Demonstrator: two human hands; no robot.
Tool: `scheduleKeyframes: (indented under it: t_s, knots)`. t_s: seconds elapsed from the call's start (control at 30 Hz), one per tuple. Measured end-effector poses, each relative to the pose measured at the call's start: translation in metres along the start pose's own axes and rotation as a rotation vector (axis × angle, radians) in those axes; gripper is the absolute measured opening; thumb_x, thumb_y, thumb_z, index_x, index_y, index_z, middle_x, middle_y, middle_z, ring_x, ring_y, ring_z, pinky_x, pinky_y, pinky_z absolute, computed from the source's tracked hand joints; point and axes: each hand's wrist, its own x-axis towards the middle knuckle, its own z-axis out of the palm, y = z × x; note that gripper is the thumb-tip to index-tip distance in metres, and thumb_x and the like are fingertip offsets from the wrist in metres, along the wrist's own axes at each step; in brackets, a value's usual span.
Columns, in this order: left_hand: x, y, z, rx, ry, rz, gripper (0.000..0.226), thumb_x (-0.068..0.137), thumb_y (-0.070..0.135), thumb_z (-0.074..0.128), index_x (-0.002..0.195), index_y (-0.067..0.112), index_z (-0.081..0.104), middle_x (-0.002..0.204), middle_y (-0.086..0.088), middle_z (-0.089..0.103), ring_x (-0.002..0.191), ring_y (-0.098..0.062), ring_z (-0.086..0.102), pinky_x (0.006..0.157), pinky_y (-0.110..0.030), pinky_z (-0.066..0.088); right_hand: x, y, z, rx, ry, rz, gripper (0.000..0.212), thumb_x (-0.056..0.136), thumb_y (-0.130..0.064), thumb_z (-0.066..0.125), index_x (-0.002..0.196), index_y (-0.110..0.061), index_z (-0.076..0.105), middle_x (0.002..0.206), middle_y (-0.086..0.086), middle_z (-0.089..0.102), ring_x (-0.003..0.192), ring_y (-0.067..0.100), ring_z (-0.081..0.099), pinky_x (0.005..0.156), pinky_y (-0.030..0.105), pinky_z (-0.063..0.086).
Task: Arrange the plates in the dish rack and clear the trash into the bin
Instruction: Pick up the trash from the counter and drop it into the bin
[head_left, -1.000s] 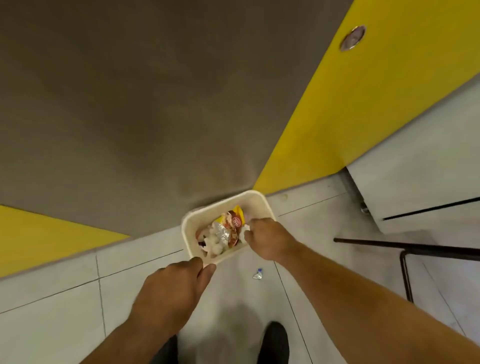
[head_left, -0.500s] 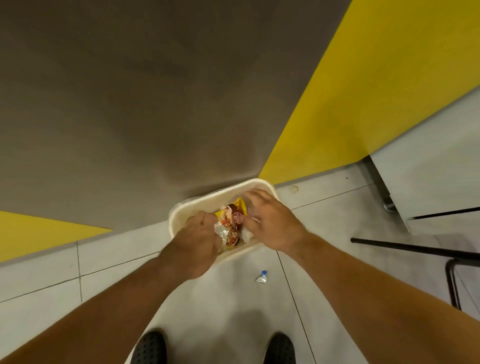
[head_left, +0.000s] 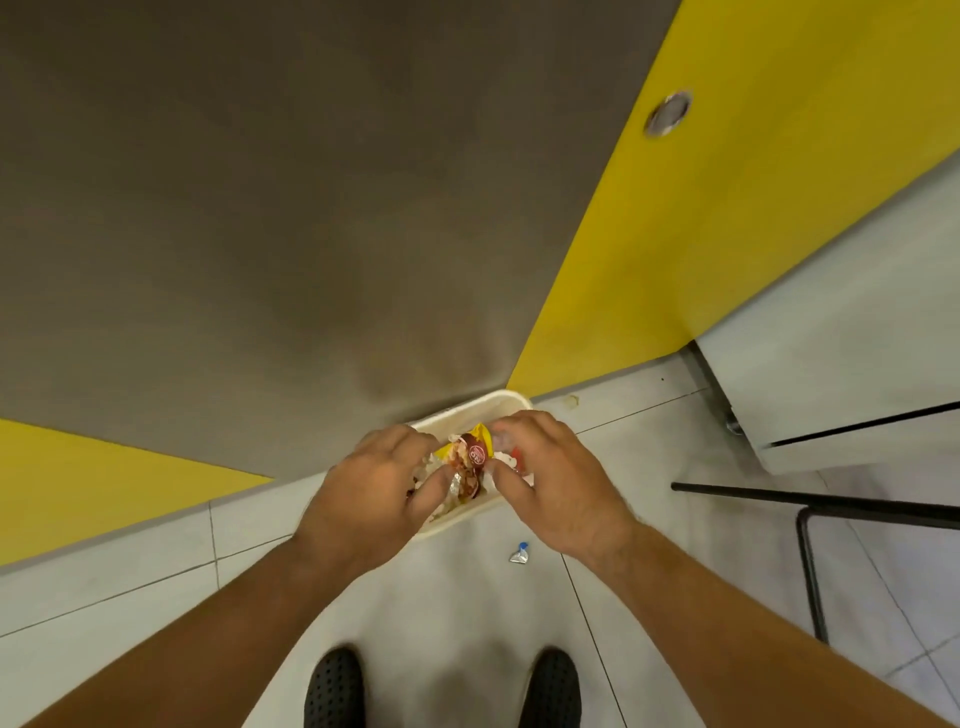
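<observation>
A cream rectangular bin (head_left: 470, 408) stands on the tiled floor against the wall, filled with crumpled trash (head_left: 470, 460): a yellow and red wrapper, foil and white paper. Both my hands are over the bin. My left hand (head_left: 371, 488) has its fingers curled into the trash on the left side, gripping foil and paper. My right hand (head_left: 553, 483) pinches the wrapper and white paper on the right side. No plates or dish rack are in view.
A small silver and blue scrap (head_left: 519, 553) lies on the floor just in front of the bin. A black metal frame (head_left: 810, 525) stands at the right. A grey and yellow wall is behind the bin, a white cabinet (head_left: 831, 374) to the right. My shoes (head_left: 335, 686) are at the bottom.
My left hand moved from the bin's near rim into the trash. My right hand shifted further over the bin, and both hands now grip the trash together.
</observation>
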Motion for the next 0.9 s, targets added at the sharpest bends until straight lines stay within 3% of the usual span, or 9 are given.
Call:
scheduleKeyframes:
  t_s: [0.1, 0.2, 0.4, 0.63, 0.77, 0.9]
  knots:
    - [-0.022, 0.032, -0.071, -0.036, 0.1, 0.116, 0.033, 0.086, 0.049, 0.048, 0.091, 0.022, 0.064, 0.087, 0.009, 0.061, 0.083, -0.015, 0.059, 0.068, -0.035, 0.052, -0.025, -0.047, -0.045, 0.065, 0.061, 0.011, 0.033, 0.088, -0.044, 0.049, 0.115, -0.026, 0.057, 0.118, -0.01, 0.052, 0.11, 0.011, 0.048, 0.092, 0.028, 0.045]
    - [-0.042, 0.064, -0.137, -0.077, 0.169, 0.158, 0.027, 0.087, 0.046, 0.049, 0.088, 0.022, 0.063, 0.086, 0.013, 0.059, 0.079, -0.011, 0.056, 0.064, -0.034, 0.051, -0.048, -0.094, -0.089, 0.09, 0.135, 0.001, 0.043, 0.081, -0.052, 0.038, 0.108, -0.025, 0.059, 0.112, -0.011, 0.054, 0.106, 0.009, 0.05, 0.089, 0.026, 0.044]
    - [-0.072, 0.116, -0.264, -0.076, 0.27, 0.259, 0.024, 0.089, 0.044, 0.048, 0.086, 0.025, 0.061, 0.083, 0.015, 0.056, 0.073, -0.002, 0.053, 0.059, -0.021, 0.045, -0.084, -0.195, -0.171, 0.101, 0.251, -0.095, 0.028, 0.087, -0.041, 0.047, 0.101, -0.021, 0.062, 0.103, -0.01, 0.058, 0.096, 0.011, 0.056, 0.083, 0.022, 0.043]
    - [-0.089, 0.138, -0.42, 0.06, 0.386, 0.382, 0.026, 0.09, 0.045, 0.045, 0.087, 0.025, 0.062, 0.082, 0.011, 0.059, 0.071, -0.005, 0.053, 0.059, -0.026, 0.047, -0.091, -0.325, -0.267, 0.112, 0.419, -0.241, 0.017, 0.089, -0.033, 0.055, 0.099, -0.022, 0.062, 0.097, -0.009, 0.057, 0.09, 0.003, 0.053, 0.077, 0.018, 0.044]
    - [-0.086, 0.135, -0.481, 0.052, 0.5, 0.32, 0.024, 0.089, 0.047, 0.045, 0.086, 0.03, 0.061, 0.082, 0.016, 0.056, 0.071, -0.002, 0.051, 0.06, -0.024, 0.043, -0.091, -0.372, -0.303, 0.12, 0.475, -0.296, 0.008, 0.091, -0.023, 0.06, 0.097, -0.019, 0.062, 0.095, -0.008, 0.057, 0.086, 0.003, 0.051, 0.076, 0.022, 0.046]
    - [-0.078, 0.129, -0.498, 0.04, 0.497, 0.271, 0.027, 0.087, 0.051, 0.041, 0.085, 0.032, 0.06, 0.081, 0.016, 0.056, 0.071, -0.003, 0.053, 0.061, -0.025, 0.043, -0.087, -0.39, -0.319, 0.047, 0.424, -0.286, 0.011, 0.093, -0.03, 0.057, 0.1, -0.022, 0.06, 0.098, -0.011, 0.055, 0.088, 0.005, 0.051, 0.077, 0.019, 0.043]
